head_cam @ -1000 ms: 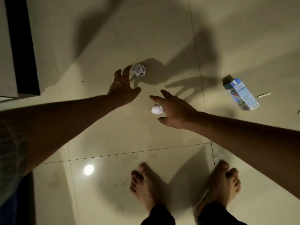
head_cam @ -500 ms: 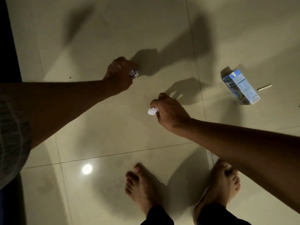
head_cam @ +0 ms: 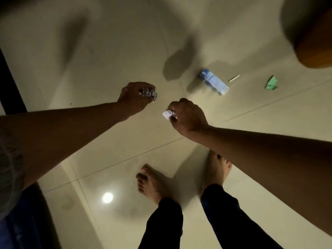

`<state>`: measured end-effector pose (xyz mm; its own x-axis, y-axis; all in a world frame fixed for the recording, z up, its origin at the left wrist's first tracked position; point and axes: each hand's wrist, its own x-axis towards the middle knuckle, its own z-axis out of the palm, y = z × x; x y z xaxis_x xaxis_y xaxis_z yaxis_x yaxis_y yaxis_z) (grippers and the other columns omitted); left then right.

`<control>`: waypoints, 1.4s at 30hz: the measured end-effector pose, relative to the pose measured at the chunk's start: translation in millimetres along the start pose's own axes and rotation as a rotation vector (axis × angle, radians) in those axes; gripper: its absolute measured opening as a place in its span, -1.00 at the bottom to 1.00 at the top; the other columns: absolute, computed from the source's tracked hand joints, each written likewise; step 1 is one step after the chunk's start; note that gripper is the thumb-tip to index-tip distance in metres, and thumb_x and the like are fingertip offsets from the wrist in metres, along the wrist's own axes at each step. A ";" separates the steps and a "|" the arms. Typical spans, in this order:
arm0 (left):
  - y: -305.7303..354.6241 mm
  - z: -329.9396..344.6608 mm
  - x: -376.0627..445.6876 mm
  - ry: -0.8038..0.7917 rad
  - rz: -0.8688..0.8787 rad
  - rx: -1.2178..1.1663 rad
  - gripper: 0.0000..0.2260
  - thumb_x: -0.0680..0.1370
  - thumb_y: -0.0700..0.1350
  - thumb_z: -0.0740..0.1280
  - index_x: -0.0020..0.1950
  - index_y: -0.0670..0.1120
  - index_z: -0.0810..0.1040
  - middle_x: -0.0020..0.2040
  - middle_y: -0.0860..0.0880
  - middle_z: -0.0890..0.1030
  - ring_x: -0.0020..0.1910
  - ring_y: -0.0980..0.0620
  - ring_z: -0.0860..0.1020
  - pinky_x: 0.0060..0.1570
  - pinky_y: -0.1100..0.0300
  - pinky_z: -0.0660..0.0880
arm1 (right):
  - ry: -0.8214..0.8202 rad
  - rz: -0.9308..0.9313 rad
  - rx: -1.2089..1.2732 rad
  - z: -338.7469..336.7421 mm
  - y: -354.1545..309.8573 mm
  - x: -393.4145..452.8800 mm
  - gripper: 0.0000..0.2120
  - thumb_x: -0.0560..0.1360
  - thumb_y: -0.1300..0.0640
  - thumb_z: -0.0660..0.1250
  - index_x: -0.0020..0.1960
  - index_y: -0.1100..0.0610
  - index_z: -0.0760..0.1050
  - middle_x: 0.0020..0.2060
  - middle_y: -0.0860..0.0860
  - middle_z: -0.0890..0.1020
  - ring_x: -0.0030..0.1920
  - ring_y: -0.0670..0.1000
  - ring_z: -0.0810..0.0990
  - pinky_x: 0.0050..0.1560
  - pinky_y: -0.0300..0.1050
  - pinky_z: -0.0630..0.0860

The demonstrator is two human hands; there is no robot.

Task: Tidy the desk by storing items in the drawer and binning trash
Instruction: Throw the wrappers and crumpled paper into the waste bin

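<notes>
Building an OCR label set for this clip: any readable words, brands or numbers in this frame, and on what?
No text can be read in this frame.
Blue and white carton lying on the tiled floor: print is present, too blurred to read.
Printed crumpled paper ball in the left hand: dark markings, illegible.
White crumpled paper ball in the right hand: nothing legible.

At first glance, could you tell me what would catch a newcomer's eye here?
Two outstretched arms fill the middle: the left hand grips a crumpled paper ball, the right hand pinches a smaller white one. Beyond them, a blue carton lies on the pale tiled floor, bare feet below.
</notes>
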<state>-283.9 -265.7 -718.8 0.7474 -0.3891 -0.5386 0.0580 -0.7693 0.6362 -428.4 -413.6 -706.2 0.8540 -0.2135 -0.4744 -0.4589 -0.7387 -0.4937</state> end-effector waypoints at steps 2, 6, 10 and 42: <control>36.2 1.8 -7.9 -0.046 0.039 0.064 -0.72 0.50 -0.21 0.49 0.20 0.00 0.70 0.16 0.02 0.70 0.15 0.05 0.63 0.22 0.21 0.53 | 0.067 0.035 0.039 -27.9 6.1 -12.8 -0.81 0.54 0.02 0.36 0.13 0.01 0.61 0.02 0.05 0.59 -0.02 0.12 0.62 -0.08 -0.14 0.42; 105.8 0.1 -21.7 -0.121 0.096 0.130 -0.73 0.50 -0.15 0.48 0.19 0.02 0.70 0.15 0.06 0.69 0.15 0.08 0.61 0.17 0.24 0.49 | 0.161 0.132 0.085 -85.7 23.4 -38.1 -0.82 0.57 0.00 0.30 0.10 0.00 0.61 0.00 0.07 0.59 -0.02 0.15 0.61 -0.13 -0.15 0.37; 173.0 6.9 -33.2 -0.159 0.137 0.118 -0.78 0.48 -0.13 0.52 0.12 0.01 0.72 0.06 0.05 0.72 0.09 0.07 0.64 0.14 0.25 0.49 | 0.272 0.222 0.115 -147.6 43.6 -67.5 -0.82 0.57 0.02 0.29 0.10 -0.01 0.61 0.03 0.07 0.60 -0.02 0.16 0.62 -0.10 -0.10 0.44; 563.1 177.4 -51.2 -0.251 0.189 -0.107 -0.67 0.55 -0.09 0.47 0.32 0.03 0.64 0.16 0.10 0.67 0.14 0.07 0.62 0.22 0.12 0.58 | 0.955 0.649 0.454 -450.1 234.0 -163.3 -0.74 0.52 -0.16 0.38 0.02 0.01 0.64 -0.15 -0.06 0.69 -0.11 -0.01 0.65 -0.11 -0.05 0.60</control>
<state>-406.9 -768.9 -430.9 0.5661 -0.6429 -0.5160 0.0130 -0.6189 0.7854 -565.0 -839.4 -416.2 0.1865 -0.9775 -0.0984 -0.7442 -0.0752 -0.6637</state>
